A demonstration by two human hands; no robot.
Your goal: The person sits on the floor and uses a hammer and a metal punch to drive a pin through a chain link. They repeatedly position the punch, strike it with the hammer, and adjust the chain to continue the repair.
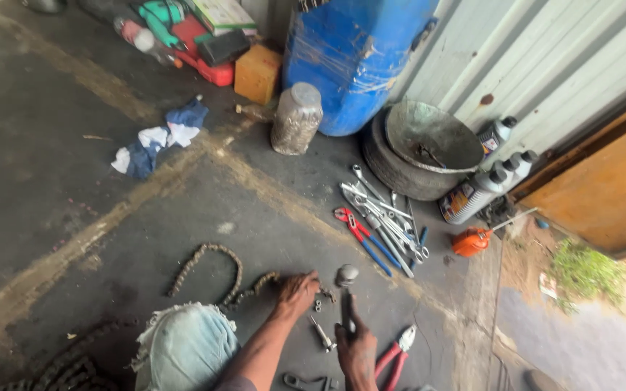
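Oil-stained grey concrete floor [74,217] runs up to a pale corrugated metal wall [545,58], where a big blue plastic drum [353,58] stands; what it holds cannot be seen. Beside the drum a clear plastic jar [296,119] looks packed with small metallic bits, and a dented metal basin [429,137] sits in an old tyre, next to grey oil bottles [483,188] with black caps. Spanners [385,213] and red-and-blue pliers [360,239] lie fanned on the floor. Close to the camera, the left hand [297,293] is pressed down, fingers curled, on one end of a grimy drive chain [219,279] that curves across the concrete. Just beside it, the right hand [356,351] is wrapped around the handle of a hammer [346,286], whose rounded steel head rests near the chain's end. Red-handled cutters [396,355] lie just right of that hand, and small bolts lie between the hands.
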